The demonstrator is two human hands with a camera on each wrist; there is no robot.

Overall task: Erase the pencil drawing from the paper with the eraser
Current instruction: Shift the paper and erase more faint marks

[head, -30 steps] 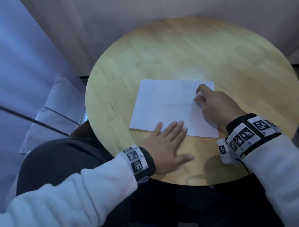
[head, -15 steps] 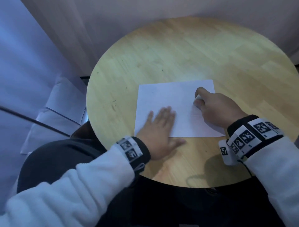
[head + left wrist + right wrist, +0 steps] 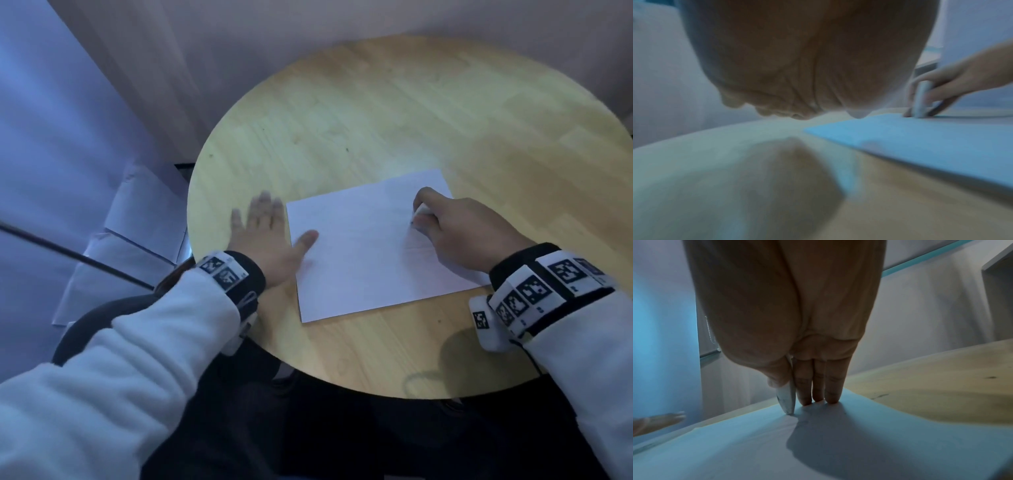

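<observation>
A white sheet of paper (image 3: pixel 370 246) lies on the round wooden table (image 3: pixel 376 113), turned slightly anticlockwise. My right hand (image 3: pixel 455 226) pinches a white eraser (image 3: pixel 424 209) and presses its smudged tip onto the paper's upper right area; the eraser (image 3: pixel 786 400) stands on the sheet (image 3: pixel 735 451) between thumb and fingers. It also shows as the eraser (image 3: pixel 922 99) on the paper (image 3: pixel 931 138). My left hand (image 3: pixel 270 233) lies flat with fingers spread on the wood beside the paper's left edge, its thumb tip over that edge. Pencil marks are too faint to make out.
The table's near rim (image 3: pixel 342 377) curves just behind my wrists. On the floor to the left lie pale sheets (image 3: pixel 137 219) and a dark thin rod (image 3: pixel 68 257). A grey wall (image 3: pixel 239 51) stands behind the table.
My left hand slid off the paper's lower edge to the wood on its left side. The paper rotated slightly anticlockwise. My right hand stays on the upper right area with the eraser.
</observation>
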